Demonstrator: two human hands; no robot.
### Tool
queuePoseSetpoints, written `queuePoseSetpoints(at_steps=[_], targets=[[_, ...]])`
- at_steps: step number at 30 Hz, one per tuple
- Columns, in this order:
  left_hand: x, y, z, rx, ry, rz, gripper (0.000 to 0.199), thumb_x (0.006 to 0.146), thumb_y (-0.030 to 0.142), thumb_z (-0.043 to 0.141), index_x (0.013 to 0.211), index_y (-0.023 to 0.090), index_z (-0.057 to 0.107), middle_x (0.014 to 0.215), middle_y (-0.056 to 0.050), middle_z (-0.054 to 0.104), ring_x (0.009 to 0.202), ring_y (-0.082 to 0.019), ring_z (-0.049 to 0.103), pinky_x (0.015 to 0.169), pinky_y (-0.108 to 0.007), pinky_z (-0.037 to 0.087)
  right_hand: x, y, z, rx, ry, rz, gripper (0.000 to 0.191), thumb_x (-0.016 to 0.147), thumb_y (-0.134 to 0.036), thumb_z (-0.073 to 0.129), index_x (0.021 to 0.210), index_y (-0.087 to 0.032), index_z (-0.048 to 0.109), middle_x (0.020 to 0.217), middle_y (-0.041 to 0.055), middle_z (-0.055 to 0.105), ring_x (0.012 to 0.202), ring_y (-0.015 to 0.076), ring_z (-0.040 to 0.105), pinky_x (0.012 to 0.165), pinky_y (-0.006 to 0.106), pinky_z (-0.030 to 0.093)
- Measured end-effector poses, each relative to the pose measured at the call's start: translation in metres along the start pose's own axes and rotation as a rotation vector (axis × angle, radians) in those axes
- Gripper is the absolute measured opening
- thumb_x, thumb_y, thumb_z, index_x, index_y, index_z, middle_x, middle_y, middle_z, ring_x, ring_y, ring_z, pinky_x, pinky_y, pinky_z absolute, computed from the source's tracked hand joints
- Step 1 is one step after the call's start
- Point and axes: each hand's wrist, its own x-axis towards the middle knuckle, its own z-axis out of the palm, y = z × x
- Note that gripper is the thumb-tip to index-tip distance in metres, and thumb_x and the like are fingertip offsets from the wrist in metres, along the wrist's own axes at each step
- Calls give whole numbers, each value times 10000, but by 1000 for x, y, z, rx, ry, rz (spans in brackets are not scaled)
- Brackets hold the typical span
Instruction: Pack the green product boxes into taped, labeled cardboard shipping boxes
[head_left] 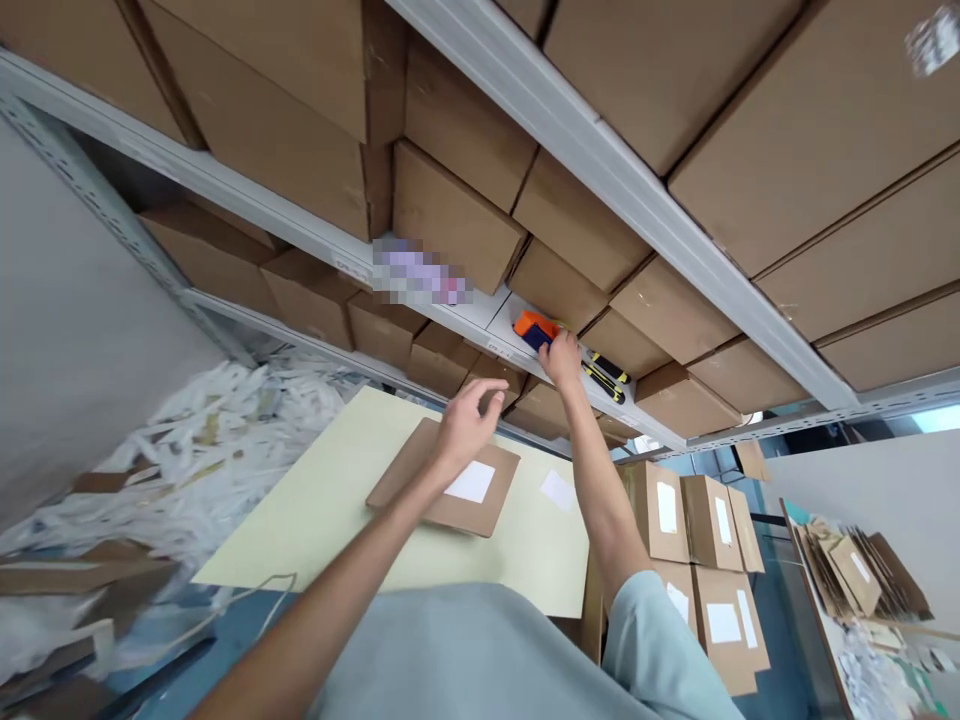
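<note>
My right hand (561, 358) reaches onto a white shelf ledge, its fingers closed around the near end of an orange and dark blue object (534, 328), whose kind I cannot make out. Just right of that hand lie black and yellow utility knives (604, 378). My left hand (471, 415) hovers over a flat cardboard box (420, 465), fingers curved and thumb apart, with nothing in it. A white label (471, 482) is on the box. Beneath it is a pale yellow tabletop (315, 500), with a loose white slip (557, 490) to the right.
Metal shelving (622, 130) packed with cardboard boxes (457, 215) rises beyond the table. White scrap (187, 430) is heaped at left. Labelled cartons (705, 520) are stacked at right, near a side table bearing flattened cardboard (855, 575).
</note>
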Motion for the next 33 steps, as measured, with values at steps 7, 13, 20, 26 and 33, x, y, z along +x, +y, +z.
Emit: queuePoseSetpoints(at_steps=[7, 13, 20, 26, 33], targets=[[-62, -24, -16, -96, -59, -178, 289, 1042, 411, 573, 1165, 284, 803, 1260, -80, 886, 1220, -315, 841, 1110, -480, 671, 20, 2, 2, 250, -77, 14, 366, 959, -120, 719, 1322, -94, 679, 1286, 296, 805, 1242, 397, 786, 1181, 581, 593], [-97, -43, -28, -199, -98, -305, 304, 1034, 449, 592, 1200, 282, 783, 1280, -97, 879, 1245, -320, 841, 1123, -505, 677, -60, -3, 11, 530, 66, 52, 319, 1131, -455, 595, 1244, -158, 628, 1175, 172, 815, 1061, 268, 796, 1033, 404, 644], [-145, -41, -39, -213, -124, -260, 291, 1034, 506, 698, 1183, 266, 766, 1153, -83, 840, 1067, -276, 832, 1023, -447, 704, -289, -57, 49, 1171, -52, 230, 478, 1063, -674, 706, 1271, -244, 723, 1257, 110, 856, 1120, 319, 823, 1087, 518, 693], [-184, -27, -26, -121, -119, -254, 209, 1057, 437, 685, 1154, 271, 764, 1146, -69, 815, 1023, -255, 812, 984, -399, 699, -340, -54, 52, 1265, -109, 299, 591, 1034, -728, 751, 1348, -228, 736, 1270, 129, 853, 1205, 314, 811, 1157, 544, 674], [-230, -25, 12, 9, -164, -289, 184, 1036, 429, 725, 1106, 277, 799, 1202, -68, 842, 1026, -258, 786, 1049, -416, 692, -361, 15, 79, 1422, -365, 309, 682, 1007, -854, 719, 1180, -200, 804, 1098, 116, 878, 1108, 326, 839, 1121, 562, 684]])
